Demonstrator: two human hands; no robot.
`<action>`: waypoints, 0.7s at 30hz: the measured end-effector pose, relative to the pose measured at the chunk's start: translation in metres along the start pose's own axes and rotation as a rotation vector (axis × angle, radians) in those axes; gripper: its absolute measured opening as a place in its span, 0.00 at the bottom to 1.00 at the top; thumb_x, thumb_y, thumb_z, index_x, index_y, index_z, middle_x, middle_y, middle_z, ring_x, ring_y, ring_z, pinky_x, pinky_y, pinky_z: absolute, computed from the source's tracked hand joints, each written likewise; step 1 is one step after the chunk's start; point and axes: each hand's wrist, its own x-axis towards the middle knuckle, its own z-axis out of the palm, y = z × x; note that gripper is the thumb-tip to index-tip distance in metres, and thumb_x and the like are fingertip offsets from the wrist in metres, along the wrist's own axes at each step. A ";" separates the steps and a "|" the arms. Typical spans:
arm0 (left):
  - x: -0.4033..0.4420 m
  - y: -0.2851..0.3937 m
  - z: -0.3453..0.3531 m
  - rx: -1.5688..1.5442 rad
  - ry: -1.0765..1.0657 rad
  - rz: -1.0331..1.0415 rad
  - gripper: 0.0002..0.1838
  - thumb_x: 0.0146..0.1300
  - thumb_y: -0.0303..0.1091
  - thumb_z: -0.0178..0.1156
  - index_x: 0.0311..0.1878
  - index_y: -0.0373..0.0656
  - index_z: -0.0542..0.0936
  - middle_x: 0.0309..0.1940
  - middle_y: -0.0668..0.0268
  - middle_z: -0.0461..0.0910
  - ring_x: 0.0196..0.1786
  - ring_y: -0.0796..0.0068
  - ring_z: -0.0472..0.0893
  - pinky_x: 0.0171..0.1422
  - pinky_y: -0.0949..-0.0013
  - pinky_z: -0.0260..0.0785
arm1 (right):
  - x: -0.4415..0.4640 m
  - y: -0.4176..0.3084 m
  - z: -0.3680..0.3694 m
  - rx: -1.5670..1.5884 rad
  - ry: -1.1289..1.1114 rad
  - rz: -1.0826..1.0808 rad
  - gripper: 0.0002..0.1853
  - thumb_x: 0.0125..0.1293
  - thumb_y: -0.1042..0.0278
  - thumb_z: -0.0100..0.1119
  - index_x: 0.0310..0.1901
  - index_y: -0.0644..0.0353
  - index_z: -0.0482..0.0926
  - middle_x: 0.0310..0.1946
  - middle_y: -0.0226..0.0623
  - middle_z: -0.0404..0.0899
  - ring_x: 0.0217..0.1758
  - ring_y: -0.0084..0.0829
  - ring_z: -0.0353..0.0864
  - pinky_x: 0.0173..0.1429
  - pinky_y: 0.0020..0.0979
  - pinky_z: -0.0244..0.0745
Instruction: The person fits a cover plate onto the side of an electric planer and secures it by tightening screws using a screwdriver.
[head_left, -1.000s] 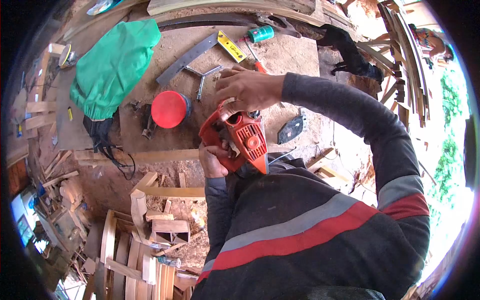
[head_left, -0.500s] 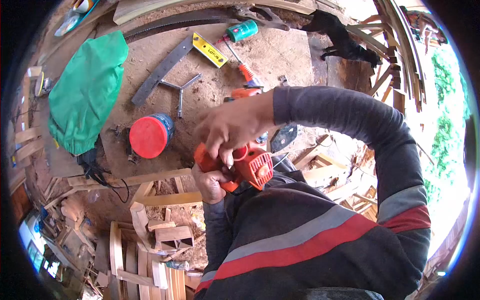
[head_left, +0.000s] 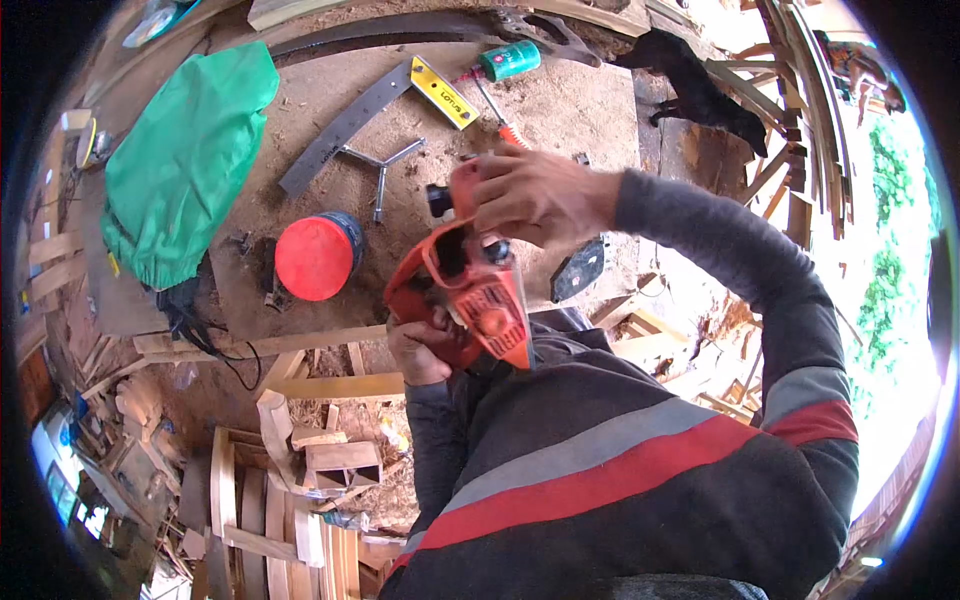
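Note:
My left hand [head_left: 420, 350] is closed around the rear of an orange chainsaw body [head_left: 490, 310], whose vented cover faces up towards me. A dark opening shows in its upper side. My right hand [head_left: 535, 200], slightly blurred, curls over the orange part at the far end, beside a black knob [head_left: 437, 200]. Whether that part is separate from the body I cannot tell. To the left stands a tub with a red lid [head_left: 313, 258]. Beyond it lie a three-armed wrench [head_left: 382, 170] and a yellow-handled try square [head_left: 440, 93].
A green cloth cover [head_left: 190, 165] lies at the left of the sawdust-covered board [head_left: 570, 120]. A green bottle [head_left: 511, 61] and a long saw [head_left: 400, 32] are at the back. A black animal [head_left: 690, 90] stands at the right. Wooden pieces [head_left: 345, 460] lie below.
My right hand has moved away from my left, up and to the right. The chainsaw body has turned, and its dark opening now shows. The view has shifted slightly.

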 end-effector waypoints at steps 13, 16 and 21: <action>-0.007 0.006 0.013 0.227 -0.192 -0.017 0.41 0.37 0.17 0.54 0.66 0.34 0.75 0.44 0.57 0.84 0.34 0.67 0.84 0.34 0.65 0.82 | -0.016 -0.034 0.032 0.204 0.098 -0.053 0.16 0.72 0.55 0.67 0.51 0.58 0.84 0.56 0.42 0.82 0.62 0.48 0.80 0.67 0.50 0.75; -0.012 0.003 0.022 0.188 -0.162 0.007 0.43 0.39 0.18 0.52 0.68 0.34 0.74 0.47 0.56 0.83 0.37 0.65 0.86 0.34 0.64 0.83 | -0.025 -0.043 0.038 0.194 0.198 -0.004 0.15 0.71 0.58 0.68 0.52 0.59 0.83 0.57 0.44 0.82 0.63 0.49 0.80 0.69 0.48 0.76; -0.023 0.007 0.073 0.119 -0.095 0.003 0.43 0.38 0.21 0.54 0.68 0.32 0.74 0.45 0.57 0.83 0.38 0.66 0.85 0.42 0.65 0.85 | -0.028 -0.049 0.048 0.106 0.335 0.051 0.21 0.70 0.48 0.68 0.50 0.60 0.82 0.47 0.44 0.81 0.56 0.49 0.80 0.62 0.48 0.76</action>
